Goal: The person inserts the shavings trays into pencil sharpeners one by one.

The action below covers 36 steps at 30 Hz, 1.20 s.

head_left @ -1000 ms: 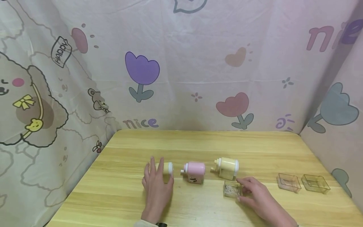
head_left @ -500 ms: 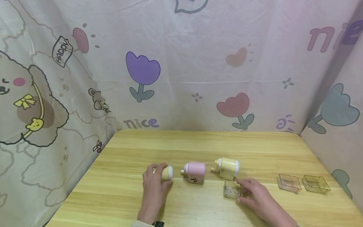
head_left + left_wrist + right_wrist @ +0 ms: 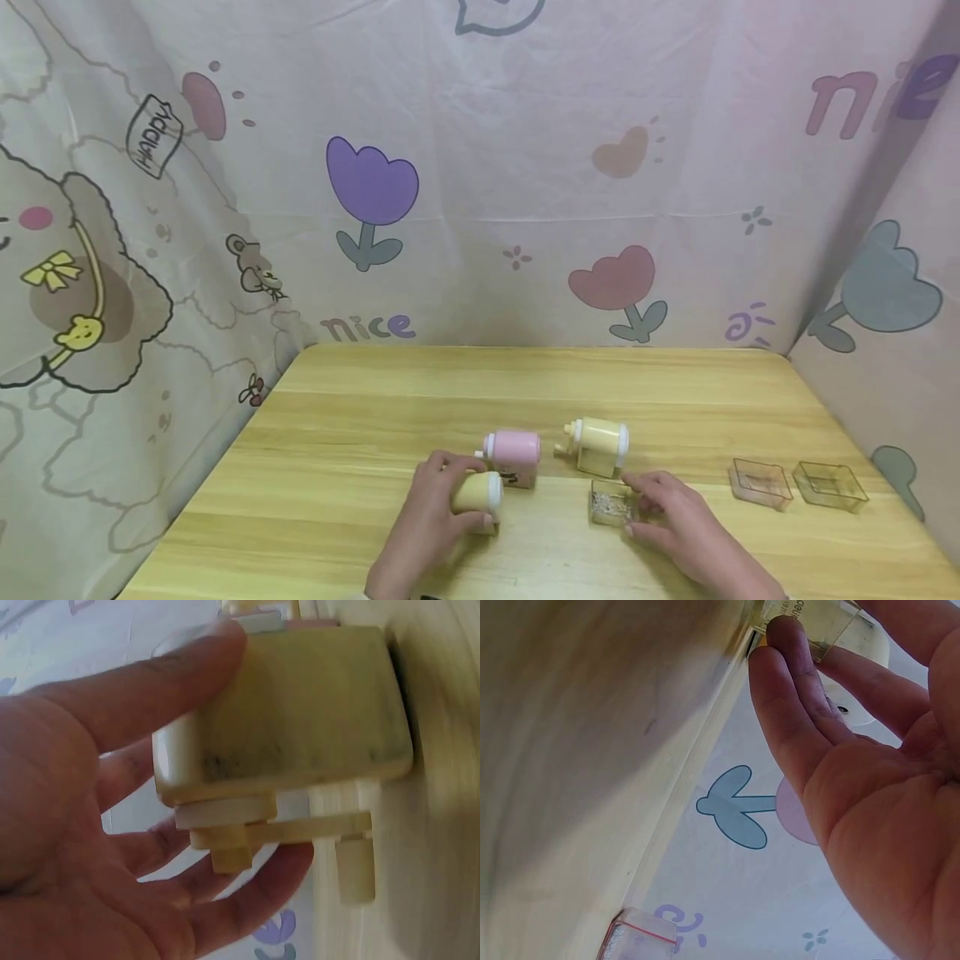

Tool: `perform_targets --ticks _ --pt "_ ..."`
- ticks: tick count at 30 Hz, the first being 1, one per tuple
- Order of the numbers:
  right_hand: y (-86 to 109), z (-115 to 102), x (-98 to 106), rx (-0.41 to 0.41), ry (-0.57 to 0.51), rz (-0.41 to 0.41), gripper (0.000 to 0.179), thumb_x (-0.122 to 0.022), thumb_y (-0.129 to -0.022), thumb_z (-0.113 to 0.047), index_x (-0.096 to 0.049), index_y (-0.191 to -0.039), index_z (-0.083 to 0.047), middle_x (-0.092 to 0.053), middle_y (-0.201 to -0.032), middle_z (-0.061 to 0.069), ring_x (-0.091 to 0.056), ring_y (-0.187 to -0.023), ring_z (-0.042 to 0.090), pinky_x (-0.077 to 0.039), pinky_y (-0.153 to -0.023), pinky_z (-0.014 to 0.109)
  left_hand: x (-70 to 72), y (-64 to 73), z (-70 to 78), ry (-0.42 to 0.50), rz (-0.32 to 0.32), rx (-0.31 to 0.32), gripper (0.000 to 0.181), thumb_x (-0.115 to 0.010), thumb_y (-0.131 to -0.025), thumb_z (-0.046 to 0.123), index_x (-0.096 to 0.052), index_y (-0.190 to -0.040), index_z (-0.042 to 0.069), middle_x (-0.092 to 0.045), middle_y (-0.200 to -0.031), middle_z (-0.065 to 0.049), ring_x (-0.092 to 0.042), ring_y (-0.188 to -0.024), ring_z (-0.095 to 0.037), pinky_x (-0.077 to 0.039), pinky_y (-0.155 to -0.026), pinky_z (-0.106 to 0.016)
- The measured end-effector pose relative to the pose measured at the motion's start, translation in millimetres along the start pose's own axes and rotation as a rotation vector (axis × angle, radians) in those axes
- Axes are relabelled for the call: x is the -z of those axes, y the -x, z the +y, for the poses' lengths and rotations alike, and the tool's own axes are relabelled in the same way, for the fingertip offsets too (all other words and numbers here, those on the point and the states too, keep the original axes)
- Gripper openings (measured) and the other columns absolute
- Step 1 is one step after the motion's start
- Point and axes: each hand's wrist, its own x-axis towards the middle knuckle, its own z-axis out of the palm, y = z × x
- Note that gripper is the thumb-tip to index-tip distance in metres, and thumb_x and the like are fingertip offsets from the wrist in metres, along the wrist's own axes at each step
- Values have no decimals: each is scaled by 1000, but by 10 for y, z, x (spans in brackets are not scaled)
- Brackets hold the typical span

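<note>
My left hand point(image 3: 427, 521) grips a yellow crank pencil sharpener point(image 3: 474, 493) with a white end, in front of the pink one. In the left wrist view the thumb lies along the sharpener body point(image 3: 307, 705), and its crank handle point(image 3: 355, 870) hangs beside the fingertips. My right hand point(image 3: 671, 521) pinches a small clear yellowish shavings drawer point(image 3: 609, 504) by its right side; shavings lie in it. Just behind that drawer stands a second yellow sharpener point(image 3: 600, 446). A pink sharpener point(image 3: 516, 450) stands between, partly hidden by the left hand's sharpener.
To the right on the wooden table point(image 3: 360, 375) lie two more clear drawers, a pinkish one point(image 3: 761, 485) and a yellowish one point(image 3: 830, 487). A printed curtain point(image 3: 495, 167) rises behind the table and along both sides.
My left hand has closed round the left yellow sharpener and brought it to the right and nearer, in front of the pink one. The right hand has stayed at the drawer.
</note>
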Motion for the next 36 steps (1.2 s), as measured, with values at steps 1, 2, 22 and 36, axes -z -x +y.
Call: perform_targets --ticks 1,2,22,36 --pt "-2 0 -5 6 3 5 65 -85 -83 -24 -61 -138 2 -65 -116 1 -63 -94 11 -60 -83 31 -23 2 14 4 -7 -14 53 -92 -72 17 -70 -121 21 -56 -121 -5 -49 -111 -28 -53 -80 -42" --pt "-4 0 -8 8 5 7 65 -85 -83 -24 -61 -138 2 -65 -116 1 -62 -94 10 -60 -83 31 -46 2 28 11 -10 -24 52 -92 -73 18 -70 -121 22 -55 -121 -5 -48 -110 -27 -52 -80 -40" --pt "-18 -27 -16 -38 -4 -4 71 -87 -80 -25 -59 -140 1 -64 -119 2 -61 -96 10 -59 -84 30 -307 -8 123 -14 35 -103 58 -91 -75 13 -69 -127 18 -56 -128 -2 -56 -114 -24 -57 -91 -43" --pt "-25 -3 -9 33 -4 -44 64 -84 -84 -23 -61 -138 2 -64 -119 1 -61 -96 7 -59 -83 30 -280 28 97 -8 -28 -110 58 -85 -80 8 -65 -135 14 -60 -140 -8 -55 -129 -32 -48 -106 -56"
